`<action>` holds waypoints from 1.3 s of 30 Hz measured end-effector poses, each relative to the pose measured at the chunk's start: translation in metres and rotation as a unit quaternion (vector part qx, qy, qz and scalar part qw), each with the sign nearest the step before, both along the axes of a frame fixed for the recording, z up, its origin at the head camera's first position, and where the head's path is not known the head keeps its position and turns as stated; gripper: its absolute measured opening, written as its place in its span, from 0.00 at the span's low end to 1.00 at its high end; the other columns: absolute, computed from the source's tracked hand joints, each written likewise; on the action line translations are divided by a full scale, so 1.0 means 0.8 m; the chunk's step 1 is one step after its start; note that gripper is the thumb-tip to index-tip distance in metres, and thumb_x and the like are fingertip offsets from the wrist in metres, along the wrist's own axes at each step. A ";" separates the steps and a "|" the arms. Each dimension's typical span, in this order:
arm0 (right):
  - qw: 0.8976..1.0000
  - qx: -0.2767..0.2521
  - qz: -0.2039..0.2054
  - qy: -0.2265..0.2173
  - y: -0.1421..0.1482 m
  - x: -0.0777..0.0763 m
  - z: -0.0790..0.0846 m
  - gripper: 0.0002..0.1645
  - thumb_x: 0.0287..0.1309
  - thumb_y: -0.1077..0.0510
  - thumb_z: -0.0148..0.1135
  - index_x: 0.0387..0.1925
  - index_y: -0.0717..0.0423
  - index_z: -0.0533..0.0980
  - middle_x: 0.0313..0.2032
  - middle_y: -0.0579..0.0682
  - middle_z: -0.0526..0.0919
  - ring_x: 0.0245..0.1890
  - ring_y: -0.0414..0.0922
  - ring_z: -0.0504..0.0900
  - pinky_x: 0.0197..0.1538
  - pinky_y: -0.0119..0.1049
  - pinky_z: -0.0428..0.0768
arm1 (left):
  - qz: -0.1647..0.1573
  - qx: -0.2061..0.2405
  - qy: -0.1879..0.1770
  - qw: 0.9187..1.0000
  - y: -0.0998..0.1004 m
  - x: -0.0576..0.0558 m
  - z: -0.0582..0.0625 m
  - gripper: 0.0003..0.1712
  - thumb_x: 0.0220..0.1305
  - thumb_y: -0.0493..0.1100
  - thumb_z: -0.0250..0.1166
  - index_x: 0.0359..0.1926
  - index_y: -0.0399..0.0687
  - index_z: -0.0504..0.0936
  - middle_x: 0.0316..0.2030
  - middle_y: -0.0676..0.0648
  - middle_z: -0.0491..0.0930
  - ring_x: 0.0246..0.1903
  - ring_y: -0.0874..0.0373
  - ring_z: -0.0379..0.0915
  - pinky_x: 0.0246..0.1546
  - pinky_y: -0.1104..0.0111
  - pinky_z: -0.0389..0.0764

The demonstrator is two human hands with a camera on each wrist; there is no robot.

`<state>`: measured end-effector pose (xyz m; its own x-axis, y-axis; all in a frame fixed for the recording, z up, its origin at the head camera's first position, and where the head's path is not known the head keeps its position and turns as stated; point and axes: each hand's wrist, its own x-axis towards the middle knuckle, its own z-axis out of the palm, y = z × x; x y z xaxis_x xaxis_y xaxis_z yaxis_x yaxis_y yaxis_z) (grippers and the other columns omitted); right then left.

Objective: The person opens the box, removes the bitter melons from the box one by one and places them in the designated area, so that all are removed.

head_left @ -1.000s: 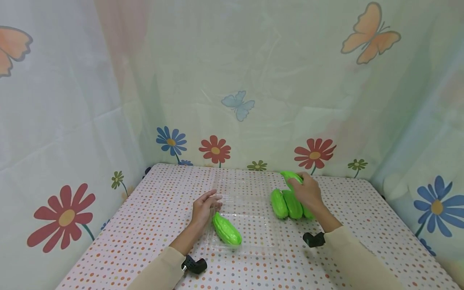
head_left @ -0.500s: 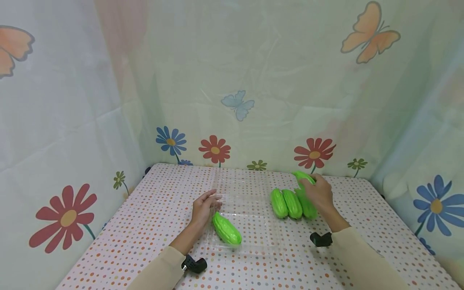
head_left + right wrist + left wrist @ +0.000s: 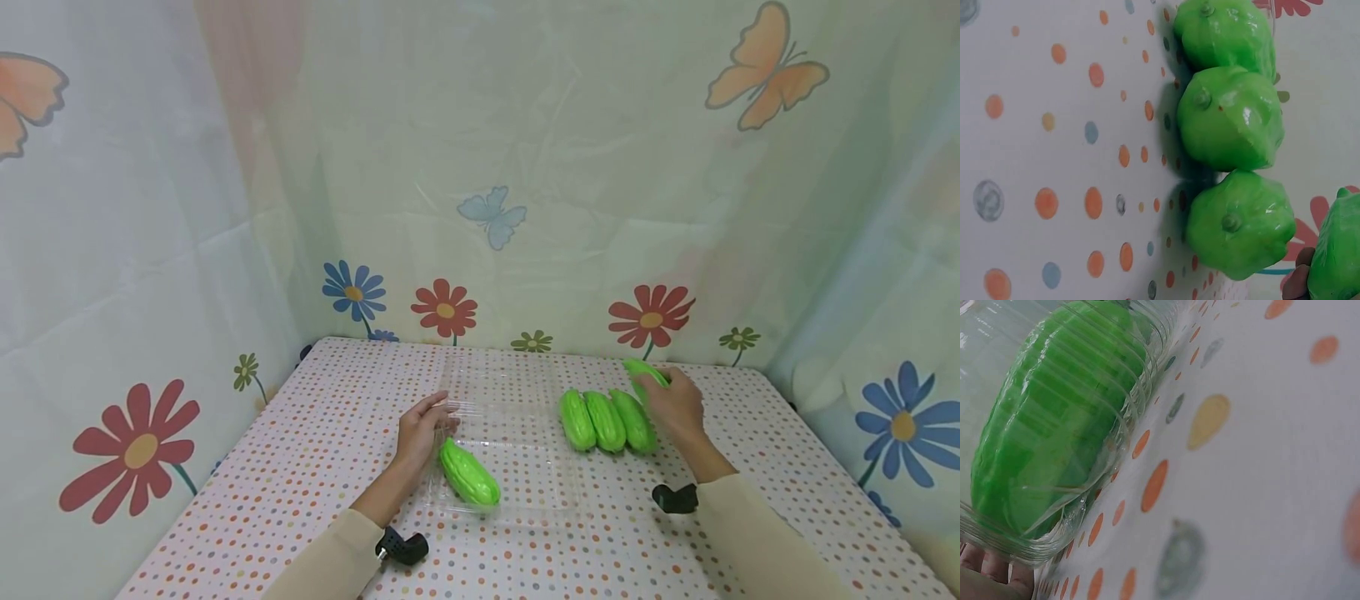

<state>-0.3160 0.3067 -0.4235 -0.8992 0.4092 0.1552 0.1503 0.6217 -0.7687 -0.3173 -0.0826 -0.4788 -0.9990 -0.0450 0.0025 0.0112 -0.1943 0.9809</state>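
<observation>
In the head view, an open clear plastic box (image 3: 525,479) lies with its lid folded back, and one bright green, ridged gourd-like vegetable (image 3: 469,473) rests slantwise along its left side. My left hand (image 3: 420,429) holds the box at its left edge, near the hinge. In the left wrist view its fingers (image 3: 997,569) show at the box's corner. My right hand (image 3: 675,404) grips another green gourd (image 3: 643,372), raised beyond the row on the right. The right wrist view catches part of this held gourd (image 3: 1338,250) at its edge, with fingertips beside it.
Three similar gourds, a left one (image 3: 577,421), a middle one (image 3: 605,422) and a right one (image 3: 633,421), lie side by side right of the box. A dotted cloth (image 3: 300,467) covers the table. Flower-printed curtains (image 3: 570,183) enclose its back and sides.
My right hand has moved rightward with the gourd in its grip, uncovering the rightmost gourd of the row. My left hand and the box have stayed in place.
</observation>
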 end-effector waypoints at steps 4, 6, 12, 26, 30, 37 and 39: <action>1.000 0.003 -0.006 0.000 0.005 0.000 -0.006 0.38 0.71 0.41 0.51 0.66 0.68 0.67 0.53 0.66 0.77 0.46 0.57 0.76 0.38 0.43 0.74 | -0.001 0.005 -0.001 1.000 0.000 -0.001 -0.001 0.29 0.63 0.33 0.57 0.66 0.41 0.76 0.52 0.41 0.85 0.43 0.51 0.85 0.47 0.63 0.85; 1.000 0.008 -0.006 0.000 0.007 -0.001 -0.009 0.39 0.72 0.41 0.51 0.67 0.69 0.67 0.53 0.67 0.76 0.46 0.57 0.75 0.38 0.44 0.74 | -0.002 0.006 0.001 1.000 -0.001 -0.002 -0.002 0.29 0.63 0.32 0.57 0.66 0.39 0.75 0.52 0.40 0.85 0.44 0.51 0.85 0.47 0.62 0.85; 1.000 0.013 -0.009 -0.008 0.011 -0.001 -0.012 0.38 0.71 0.43 0.51 0.66 0.72 0.66 0.53 0.70 0.76 0.47 0.60 0.76 0.41 0.48 0.76 | -0.007 0.015 0.004 1.000 -0.001 -0.003 -0.002 0.29 0.65 0.32 0.57 0.68 0.35 0.72 0.55 0.36 0.82 0.47 0.46 0.84 0.53 0.58 0.84; 0.999 0.017 -0.014 -0.040 0.023 -0.001 -0.025 0.41 0.72 0.42 0.48 0.68 0.75 0.63 0.57 0.73 0.72 0.50 0.63 0.73 0.45 0.56 0.76 | -0.017 0.011 -0.004 1.000 -0.002 0.003 0.010 0.29 0.67 0.30 0.54 0.69 0.33 0.71 0.58 0.31 0.79 0.52 0.38 0.81 0.59 0.49 0.79; 0.999 0.015 -0.003 -0.049 0.025 0.000 -0.027 0.41 0.72 0.42 0.49 0.67 0.75 0.62 0.58 0.74 0.71 0.52 0.65 0.73 0.48 0.58 0.75 | -0.010 0.012 -0.001 1.000 -0.001 -0.003 -0.002 0.29 0.67 0.32 0.56 0.69 0.36 0.72 0.57 0.34 0.81 0.49 0.43 0.83 0.56 0.53 0.82; 0.997 0.000 0.014 -0.075 0.029 -0.003 -0.031 0.42 0.73 0.42 0.47 0.68 0.77 0.60 0.61 0.76 0.68 0.59 0.69 0.70 0.58 0.64 0.73 | -0.003 0.007 0.004 1.000 0.000 -0.005 -0.004 0.28 0.65 0.33 0.57 0.68 0.37 0.74 0.56 0.35 0.82 0.44 0.50 0.85 0.51 0.60 0.85; 0.997 -0.006 0.012 -0.082 0.030 -0.004 -0.032 0.43 0.73 0.42 0.47 0.68 0.78 0.59 0.61 0.76 0.67 0.60 0.70 0.69 0.59 0.64 0.72 | -0.004 0.004 0.006 1.000 -0.001 -0.005 -0.005 0.28 0.65 0.33 0.57 0.67 0.37 0.74 0.56 0.35 0.82 0.44 0.50 0.85 0.50 0.61 0.85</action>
